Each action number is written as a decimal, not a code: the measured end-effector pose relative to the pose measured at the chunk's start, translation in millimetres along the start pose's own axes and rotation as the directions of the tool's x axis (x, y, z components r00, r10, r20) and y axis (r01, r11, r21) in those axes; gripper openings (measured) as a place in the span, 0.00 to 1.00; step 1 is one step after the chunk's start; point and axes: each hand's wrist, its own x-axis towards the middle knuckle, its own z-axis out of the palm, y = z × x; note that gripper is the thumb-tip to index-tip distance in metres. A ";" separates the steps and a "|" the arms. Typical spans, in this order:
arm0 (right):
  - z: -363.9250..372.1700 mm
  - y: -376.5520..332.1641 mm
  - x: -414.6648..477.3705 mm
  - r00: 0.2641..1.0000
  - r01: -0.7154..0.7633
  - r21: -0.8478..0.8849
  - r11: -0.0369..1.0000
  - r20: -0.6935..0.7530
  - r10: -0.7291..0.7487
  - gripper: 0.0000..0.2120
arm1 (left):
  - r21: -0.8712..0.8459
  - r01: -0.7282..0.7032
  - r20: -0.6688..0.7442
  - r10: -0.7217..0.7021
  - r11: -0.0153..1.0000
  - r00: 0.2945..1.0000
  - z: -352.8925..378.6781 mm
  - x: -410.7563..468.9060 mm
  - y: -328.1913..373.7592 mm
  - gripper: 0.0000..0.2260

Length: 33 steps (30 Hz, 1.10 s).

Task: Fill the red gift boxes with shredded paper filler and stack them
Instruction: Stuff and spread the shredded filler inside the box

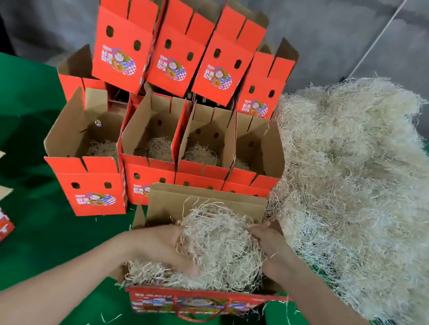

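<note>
Nearest red printed gift box with open brown cardboard flaps (193, 305) sits on green-covered bench (41, 236), close to the person. Wad of pale shredded paper filler (220, 245) is in the box mouth, heaped above the rim.

Left hand (162, 247) grip: fingers curled into the wad's left side. Right hand (270, 250) grip: fingers curled over its right side, thumb hidden. Both clasp the wad, neither is spread flat.

Step in hand looks like seating the filler. To do it well:
- Press down evenly from both sides.
- Tuck in the strands hanging over the near wall so the box stacks flat.
- Let go slowly, since strands will likely cling to fingers and lift out.

Large loose heap of shredded paper (364, 191) lies just right of the box, for topping up. Behind is a row of open red boxes (155, 140), each with a small nest of filler. Taller stacked red boxes (170, 65) stand behind that row.
</note>
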 end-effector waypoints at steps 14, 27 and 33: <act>-28.5 -12.7 -0.6 0.976 0.204 -0.417 0.886 0.161 -0.149 0.37 | 0.107 -0.033 -0.447 0.078 0.994 0.891 -17.3 17.5 -9.0 0.30; 11.6 -7.8 12.9 0.968 0.057 -0.323 0.945 0.251 0.028 0.11 | -0.335 -0.045 -0.356 -0.082 0.941 0.931 4.0 43.2 31.6 0.13; -28.9 -22.6 9.1 0.989 0.118 -0.266 0.957 0.113 -0.091 0.18 | -0.197 -0.015 -0.464 -0.080 0.980 0.882 -25.3 16.2 1.4 0.36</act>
